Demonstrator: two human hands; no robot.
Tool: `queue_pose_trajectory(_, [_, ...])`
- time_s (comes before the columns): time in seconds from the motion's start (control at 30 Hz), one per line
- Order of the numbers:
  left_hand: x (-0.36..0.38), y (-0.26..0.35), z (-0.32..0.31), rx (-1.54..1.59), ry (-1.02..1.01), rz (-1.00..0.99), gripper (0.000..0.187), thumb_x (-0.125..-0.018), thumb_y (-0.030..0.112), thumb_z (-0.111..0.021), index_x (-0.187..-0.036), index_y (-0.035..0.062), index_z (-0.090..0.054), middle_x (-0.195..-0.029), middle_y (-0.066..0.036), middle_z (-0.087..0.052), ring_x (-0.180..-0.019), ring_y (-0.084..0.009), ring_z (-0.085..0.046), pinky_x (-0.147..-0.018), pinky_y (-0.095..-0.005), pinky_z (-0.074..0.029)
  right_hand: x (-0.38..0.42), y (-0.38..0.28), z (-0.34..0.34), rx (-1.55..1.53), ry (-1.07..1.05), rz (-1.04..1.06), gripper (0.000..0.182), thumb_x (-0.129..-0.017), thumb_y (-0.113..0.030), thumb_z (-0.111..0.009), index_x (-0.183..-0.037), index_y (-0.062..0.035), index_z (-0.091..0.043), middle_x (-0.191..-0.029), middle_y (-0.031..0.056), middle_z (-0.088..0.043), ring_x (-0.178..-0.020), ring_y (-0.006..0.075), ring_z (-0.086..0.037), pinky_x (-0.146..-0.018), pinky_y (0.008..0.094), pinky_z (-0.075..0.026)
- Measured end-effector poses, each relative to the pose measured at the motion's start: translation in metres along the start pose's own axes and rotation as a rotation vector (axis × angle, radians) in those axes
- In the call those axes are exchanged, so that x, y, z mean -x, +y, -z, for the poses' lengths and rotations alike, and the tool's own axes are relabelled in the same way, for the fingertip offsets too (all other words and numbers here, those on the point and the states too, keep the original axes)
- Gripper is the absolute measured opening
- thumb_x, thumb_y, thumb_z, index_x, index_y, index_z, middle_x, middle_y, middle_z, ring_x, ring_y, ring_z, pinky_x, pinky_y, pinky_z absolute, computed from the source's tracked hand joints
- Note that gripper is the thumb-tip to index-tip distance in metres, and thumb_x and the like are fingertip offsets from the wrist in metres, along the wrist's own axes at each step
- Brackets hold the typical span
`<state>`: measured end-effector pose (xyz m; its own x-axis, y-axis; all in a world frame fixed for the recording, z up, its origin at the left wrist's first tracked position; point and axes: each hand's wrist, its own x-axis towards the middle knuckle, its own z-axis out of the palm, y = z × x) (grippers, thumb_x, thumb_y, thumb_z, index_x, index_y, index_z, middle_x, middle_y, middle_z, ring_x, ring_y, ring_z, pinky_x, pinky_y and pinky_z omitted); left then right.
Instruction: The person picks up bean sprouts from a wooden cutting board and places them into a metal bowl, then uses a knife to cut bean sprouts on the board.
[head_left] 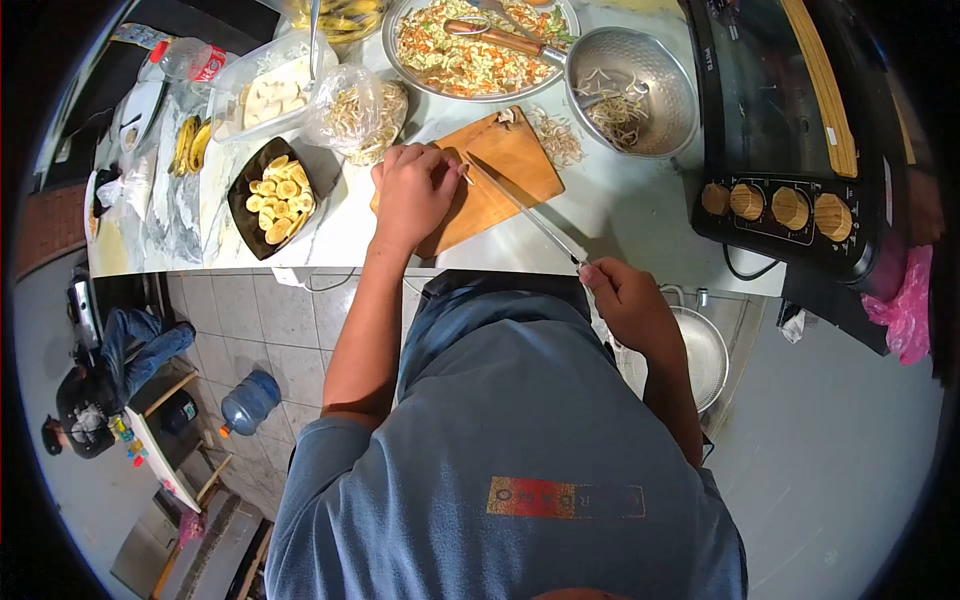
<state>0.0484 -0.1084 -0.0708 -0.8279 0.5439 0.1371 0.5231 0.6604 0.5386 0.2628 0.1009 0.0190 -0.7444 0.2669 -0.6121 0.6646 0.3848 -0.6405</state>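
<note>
My right hand [635, 305] grips the handle of a long knife [530, 213] at the counter's front edge. Its blade slants up and left over a wooden cutting board [525, 165], the tip close to my left fingers. On the board's left part, my left hand [415, 190] is closed, thumb and fingers pinching a small pale piece [466, 174] whose kind I cannot make out. A small brown-and-white scrap [507, 118] lies at the board's far edge. Beside it, thin bean sprouts [556, 138] are strewn on the counter.
Behind the board are a bag of sprouts [360, 112], a tray of chopped vegetables [470, 95] and a steel pan [680, 105] holding sprouts. A bowl of banana slices [250, 225] and a plastic tub [228, 105] stand left, a toaster oven [780, 150] right. A person [85, 410] sits farther left.
</note>
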Motion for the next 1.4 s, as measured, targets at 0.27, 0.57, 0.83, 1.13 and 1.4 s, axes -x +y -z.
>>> queue_pose_trajectory(0.27, [-0.001,-0.002,-0.004,-0.027,0.024,0.008,0.012,-0.083,0.026,-0.075,-0.085,0.0144,-0.074,-0.092,-0.004,-0.068,-0.1,-0.0282,-0.056,-0.087,-0.0438,-0.035,-0.001,-0.001,-0.001,0.024,0.027,0.025,0.039,-0.104,-0.036,-0.056,-0.1,0.0017,-0.067,-0.058,0.0052,-0.053,-0.052,0.0114,-0.046,-0.053,0.0326,-0.04])
queue_pose_trajectory(0.57, [0.001,-0.001,-0.005,-0.013,0.02,0.032,0.013,-0.083,0.027,-0.077,-0.085,0.0144,-0.075,-0.092,-0.004,-0.069,-0.1,-0.0284,-0.055,-0.085,-0.0438,-0.034,0.0,-0.003,0.0,0.077,0.036,0.012,0.044,-0.103,-0.04,-0.055,-0.102,0.0015,-0.068,-0.071,0.0207,-0.066,-0.067,0.0362,-0.066,-0.067,0.0434,-0.049])
queue_pose_trajectory(0.83, [0.002,0.0,-0.007,-0.011,0.064,0.019,0.013,-0.083,0.027,-0.077,-0.084,0.0146,-0.075,-0.092,-0.004,-0.069,-0.1,-0.0282,-0.055,-0.085,-0.0432,-0.034,0.0,-0.007,-0.002,0.086,0.035,0.007,0.044,-0.103,-0.04,-0.055,-0.098,0.0017,-0.068,-0.074,0.0224,-0.066,-0.07,0.0391,-0.066,-0.068,0.0441,-0.05])
queue_pose_trajectory(1.13, [0.003,-0.001,-0.007,0.002,0.066,0.01,0.012,-0.083,0.027,-0.077,-0.084,0.0152,-0.075,-0.091,-0.003,-0.069,-0.099,-0.028,-0.055,-0.084,-0.0437,-0.033,0.002,-0.025,-0.004,0.177,0.059,0.033,0.043,-0.103,-0.038,-0.053,-0.091,0.0015,-0.066,-0.079,0.0262,-0.065,-0.078,0.048,-0.063,-0.07,0.0499,-0.049])
queue_pose_trajectory(1.4, [0.002,-0.002,-0.005,-0.006,0.05,0.007,0.011,-0.083,0.027,-0.076,-0.084,0.0161,-0.074,-0.09,-0.003,-0.068,-0.1,-0.0285,-0.055,-0.084,-0.0447,-0.033,0.0,-0.035,-0.01,0.262,0.108,0.079,0.041,-0.104,-0.034,-0.051,-0.086,0.0004,-0.063,-0.077,0.0262,-0.065,-0.078,0.0483,-0.063,-0.07,0.054,-0.048])
